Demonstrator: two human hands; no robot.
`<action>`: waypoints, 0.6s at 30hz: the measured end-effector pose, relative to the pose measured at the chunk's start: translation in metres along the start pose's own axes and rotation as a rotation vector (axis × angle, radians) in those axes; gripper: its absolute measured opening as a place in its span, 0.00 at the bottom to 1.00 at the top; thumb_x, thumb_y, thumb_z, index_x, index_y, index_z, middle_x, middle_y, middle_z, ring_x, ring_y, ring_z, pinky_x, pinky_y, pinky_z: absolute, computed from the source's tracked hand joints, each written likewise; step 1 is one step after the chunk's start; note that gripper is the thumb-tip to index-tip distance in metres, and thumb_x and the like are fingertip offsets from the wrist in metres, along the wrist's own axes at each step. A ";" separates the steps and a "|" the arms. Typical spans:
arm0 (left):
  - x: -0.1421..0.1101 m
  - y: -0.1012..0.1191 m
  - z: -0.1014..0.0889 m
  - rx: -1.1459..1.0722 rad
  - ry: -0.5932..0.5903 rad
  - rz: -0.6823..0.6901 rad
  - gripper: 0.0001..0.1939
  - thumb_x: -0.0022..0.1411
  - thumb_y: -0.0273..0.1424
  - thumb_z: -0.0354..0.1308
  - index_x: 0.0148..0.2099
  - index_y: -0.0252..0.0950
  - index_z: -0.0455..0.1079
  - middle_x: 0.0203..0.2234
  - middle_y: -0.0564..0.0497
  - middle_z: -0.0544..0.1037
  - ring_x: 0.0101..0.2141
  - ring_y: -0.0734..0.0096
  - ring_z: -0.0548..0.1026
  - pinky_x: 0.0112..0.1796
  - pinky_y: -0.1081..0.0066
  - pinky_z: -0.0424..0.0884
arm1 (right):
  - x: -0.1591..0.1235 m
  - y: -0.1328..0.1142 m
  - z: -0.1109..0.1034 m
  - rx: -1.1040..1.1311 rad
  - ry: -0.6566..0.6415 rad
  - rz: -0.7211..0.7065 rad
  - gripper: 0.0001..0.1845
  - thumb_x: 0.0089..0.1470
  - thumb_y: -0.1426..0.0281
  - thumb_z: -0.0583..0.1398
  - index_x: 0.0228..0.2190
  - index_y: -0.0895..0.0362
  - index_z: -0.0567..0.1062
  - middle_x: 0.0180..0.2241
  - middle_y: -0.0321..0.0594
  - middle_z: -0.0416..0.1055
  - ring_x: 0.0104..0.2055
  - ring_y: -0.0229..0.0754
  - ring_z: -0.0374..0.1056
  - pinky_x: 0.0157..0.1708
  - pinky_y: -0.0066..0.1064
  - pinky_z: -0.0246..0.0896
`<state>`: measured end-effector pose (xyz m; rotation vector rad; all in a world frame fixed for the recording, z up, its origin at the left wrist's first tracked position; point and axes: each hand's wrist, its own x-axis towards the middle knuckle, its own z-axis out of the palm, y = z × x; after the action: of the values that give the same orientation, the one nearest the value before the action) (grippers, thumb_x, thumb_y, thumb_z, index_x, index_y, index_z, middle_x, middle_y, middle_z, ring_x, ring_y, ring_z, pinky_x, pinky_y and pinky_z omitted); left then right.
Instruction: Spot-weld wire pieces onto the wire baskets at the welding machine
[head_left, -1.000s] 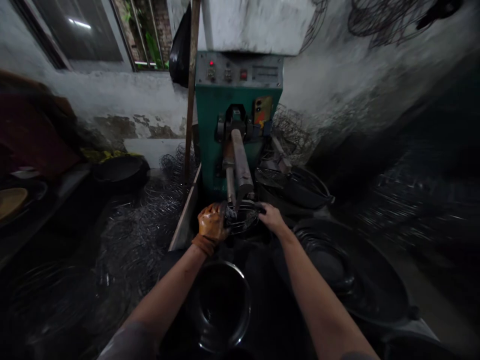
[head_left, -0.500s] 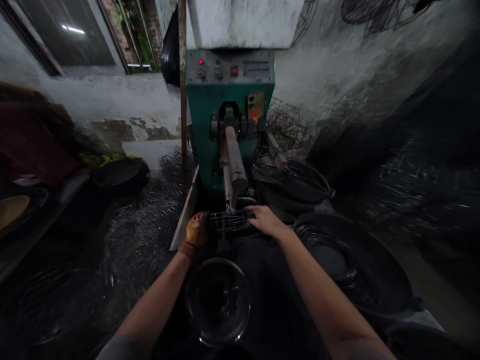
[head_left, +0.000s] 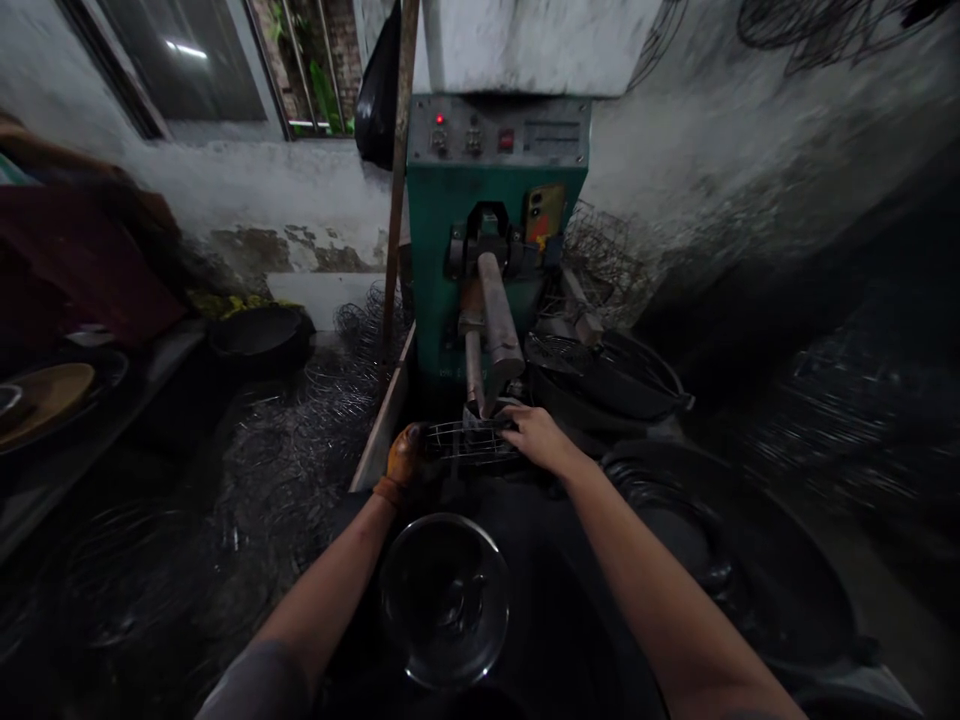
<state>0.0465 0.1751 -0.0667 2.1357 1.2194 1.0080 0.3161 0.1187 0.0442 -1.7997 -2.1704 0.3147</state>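
Note:
A wire rack (head_left: 463,440) of thin metal rods is held level between my two hands, under the tips of the welding machine's arms (head_left: 499,325). My left hand (head_left: 405,455), in an orange-brown work glove, is closed on the rack's left end. At the right end my bare right hand (head_left: 538,437) grips the rack, its fingertips dark against the wire and partly hidden. The machine (head_left: 431,250) is a green cabinet with a lit red lamp. Nearer to me, a round wire ring (head_left: 508,605) lies below the rack.
Tangled wire pieces (head_left: 300,450) are heaped on the left, beside an upright board (head_left: 386,425). Large dark pans (head_left: 795,560) stand on the right, one holding stacked rings. A dark basin (head_left: 262,330) sits by the wall. A phone (head_left: 544,212) is fixed to the machine's front.
The view has swung slightly left, so everything sits further right in the picture. Both hands still hold the wire rack at the machine's arm tips.

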 end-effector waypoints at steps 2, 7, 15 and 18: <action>-0.001 -0.002 0.003 -0.027 0.015 0.005 0.29 0.50 0.39 0.70 0.53 0.36 0.72 0.43 0.44 0.81 0.43 0.54 0.80 0.45 0.57 0.77 | 0.000 -0.001 0.000 -0.030 -0.012 0.005 0.09 0.57 0.75 0.64 0.40 0.59 0.81 0.43 0.48 0.82 0.47 0.50 0.78 0.49 0.33 0.69; 0.000 -0.002 0.002 -0.097 0.007 0.020 0.31 0.50 0.38 0.70 0.56 0.36 0.70 0.46 0.43 0.80 0.46 0.56 0.80 0.47 0.59 0.78 | -0.001 -0.007 -0.003 -0.064 -0.034 0.015 0.08 0.59 0.76 0.63 0.41 0.60 0.80 0.43 0.50 0.81 0.48 0.51 0.77 0.50 0.35 0.69; -0.002 0.002 0.002 -0.134 -0.015 -0.019 0.32 0.51 0.36 0.70 0.58 0.37 0.69 0.48 0.43 0.80 0.49 0.55 0.80 0.50 0.57 0.77 | 0.000 -0.008 0.000 -0.070 -0.002 0.029 0.07 0.59 0.76 0.64 0.40 0.59 0.80 0.43 0.50 0.81 0.48 0.51 0.77 0.51 0.35 0.69; 0.001 -0.001 0.008 -0.136 0.012 0.001 0.30 0.53 0.36 0.69 0.57 0.35 0.69 0.48 0.41 0.80 0.48 0.55 0.80 0.51 0.56 0.78 | 0.007 -0.006 0.000 -0.035 0.011 0.015 0.09 0.59 0.76 0.64 0.42 0.58 0.81 0.45 0.48 0.81 0.50 0.50 0.76 0.54 0.34 0.67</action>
<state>0.0525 0.1765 -0.0714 2.0281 1.1218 1.0736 0.3090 0.1243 0.0471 -1.8326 -2.1690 0.2704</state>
